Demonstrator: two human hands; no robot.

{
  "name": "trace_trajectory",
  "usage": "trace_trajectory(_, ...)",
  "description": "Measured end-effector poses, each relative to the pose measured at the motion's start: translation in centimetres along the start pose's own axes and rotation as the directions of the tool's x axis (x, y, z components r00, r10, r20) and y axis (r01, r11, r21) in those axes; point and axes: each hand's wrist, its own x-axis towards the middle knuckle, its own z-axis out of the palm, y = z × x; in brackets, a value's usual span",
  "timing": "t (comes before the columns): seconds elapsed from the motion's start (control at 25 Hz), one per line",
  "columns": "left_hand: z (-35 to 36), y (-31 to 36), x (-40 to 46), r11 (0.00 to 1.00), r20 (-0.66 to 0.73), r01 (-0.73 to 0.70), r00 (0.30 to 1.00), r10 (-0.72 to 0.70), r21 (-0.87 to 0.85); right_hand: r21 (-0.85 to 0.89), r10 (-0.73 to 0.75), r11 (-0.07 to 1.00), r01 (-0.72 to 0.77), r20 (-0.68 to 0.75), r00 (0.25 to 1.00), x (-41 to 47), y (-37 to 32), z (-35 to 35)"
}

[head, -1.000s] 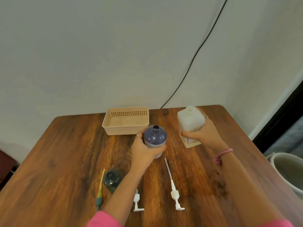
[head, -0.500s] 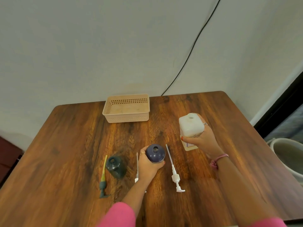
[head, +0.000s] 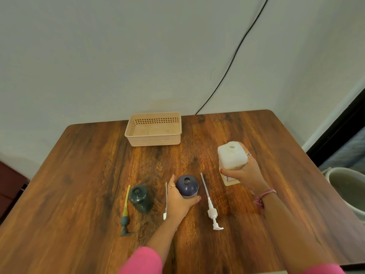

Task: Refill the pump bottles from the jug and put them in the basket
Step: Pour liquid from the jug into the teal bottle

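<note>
Dark purple round plastic bottle (head: 187, 185) now lowered onto desk (head: 79, 165), left hand (head: 178, 200) gripping; right hand (head: 244, 172) grasps white translucent jug (head: 232, 157), uncapped, upright — pour likely next.

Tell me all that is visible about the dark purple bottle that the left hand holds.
The dark purple bottle is round with a domed shoulder and looks like glossy plastic. Its narrow neck is open, with no pump fitted. It stands upright on the wooden table, near the middle, between two white pumps lying flat. The left hand grips its side, thumb on the near side. How much liquid is inside cannot be seen.
</note>
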Motion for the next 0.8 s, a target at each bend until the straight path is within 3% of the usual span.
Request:
trace_trajectory(0.12,-2.9,0.8,-0.2,0.975,-0.004,-0.131,0.991,0.134,0.182,0.010,-0.022,1.000,0.022,0.010,1.000,0.2,-0.3,0.0)
trace_trajectory(0.2,-6.1,1.1,0.4,0.904,-0.033,-0.216,0.969,0.245,0.370,0.028,-0.033,0.999,0.032,0.017,0.999,0.5,-0.6,-0.1)
trace_trajectory(0.32,-11.1,0.6,1.9,0.841,-0.103,-0.158,0.964,0.245,0.517,0.040,-0.043,0.998,0.042,0.025,0.999,1.2,-0.7,0.1)
trace_trajectory(0.44,-14.1,-1.3,3.0,0.874,-0.107,-0.027,0.990,0.090,0.485,0.042,-0.061,0.997,0.060,0.030,0.998,1.9,-0.5,0.6)
trace_trajectory(0.6,-14.4,-3.9,3.2,0.936,0.028,0.088,0.994,-0.104,0.340,0.016,-0.090,0.996,0.090,0.029,0.996,2.6,-0.3,1.3)
trace_trajectory(0.68,-13.8,-4.6,3.2,0.948,0.017,0.116,0.992,-0.127,0.297,0.014,-0.098,0.995,0.098,0.035,0.995,3.0,-0.3,1.5)
trace_trajectory(0.8,-13.1,-4.3,3.1,0.959,-0.108,0.097,0.992,-0.070,0.266,0.011,-0.106,0.994,0.106,0.033,0.994,3.3,-1.1,1.6)
